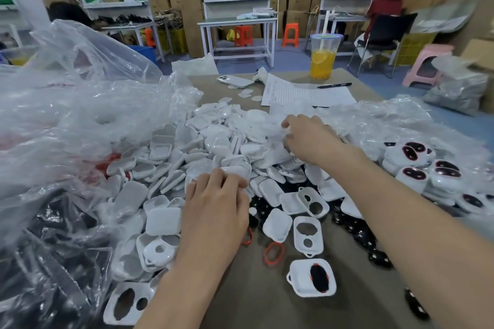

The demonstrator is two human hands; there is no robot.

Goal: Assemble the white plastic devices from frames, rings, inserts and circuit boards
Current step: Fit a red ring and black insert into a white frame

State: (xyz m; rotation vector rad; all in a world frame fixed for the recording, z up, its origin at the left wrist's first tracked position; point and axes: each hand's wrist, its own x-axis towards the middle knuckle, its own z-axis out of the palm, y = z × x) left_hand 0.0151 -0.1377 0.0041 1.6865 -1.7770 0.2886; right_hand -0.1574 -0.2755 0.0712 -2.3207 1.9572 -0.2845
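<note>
A big heap of white plastic shells (213,141) covers the middle of the brown table (267,302). My left hand (213,203) lies on the near edge of the heap, fingers curled over a white shell (235,169). My right hand (307,136) reaches further back and pinches a piece of clear plastic film (278,133) above the heap. White frames with two holes (307,235) lie in front, one holding a black insert (319,278). Two red rings (274,254) lie between my arms. Black inserts (358,232) are scattered under my right forearm.
Clear plastic bags (80,115) pile up on the left. Finished units with dark red-rimmed inserts (427,168) sit in plastic on the right. At the far end stand a cup of orange drink (322,61), a phone (235,80), papers (307,93) and a pen (334,85).
</note>
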